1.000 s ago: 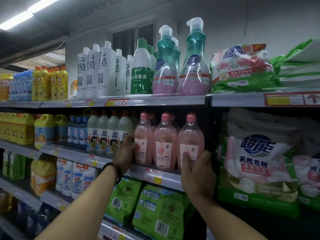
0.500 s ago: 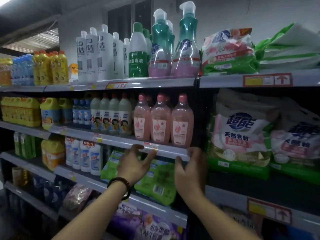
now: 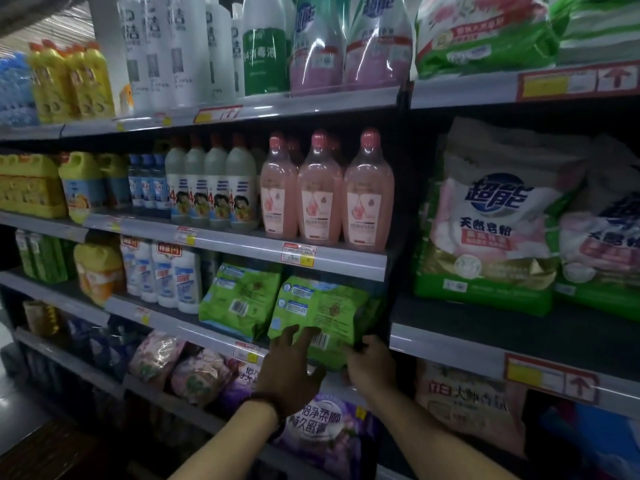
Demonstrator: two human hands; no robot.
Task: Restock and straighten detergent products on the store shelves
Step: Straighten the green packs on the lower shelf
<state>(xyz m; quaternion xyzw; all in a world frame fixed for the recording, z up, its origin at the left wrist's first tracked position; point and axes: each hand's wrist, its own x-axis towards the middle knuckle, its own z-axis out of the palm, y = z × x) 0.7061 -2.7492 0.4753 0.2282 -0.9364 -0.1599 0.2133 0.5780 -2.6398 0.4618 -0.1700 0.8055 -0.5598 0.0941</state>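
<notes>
A green detergent bag stands at the right end of the third shelf, its lower edge hanging over the shelf rail. My left hand lies with spread fingers on the bag's lower left front, by the barcode. At the bag's lower right corner, my right hand grips it. A second green bag stands just to the left. Three pink detergent bottles stand in a straight row one shelf above.
White bottles and a yellow jug fill the left of the same shelf. Large pink-and-green powder bags sit in the right bay. Purple and pink softener pouches lie on the shelf below my hands.
Both hands have left the pink bottles, dropped one shelf and taken hold of the right green bag. The view has tilted down and moved closer.
</notes>
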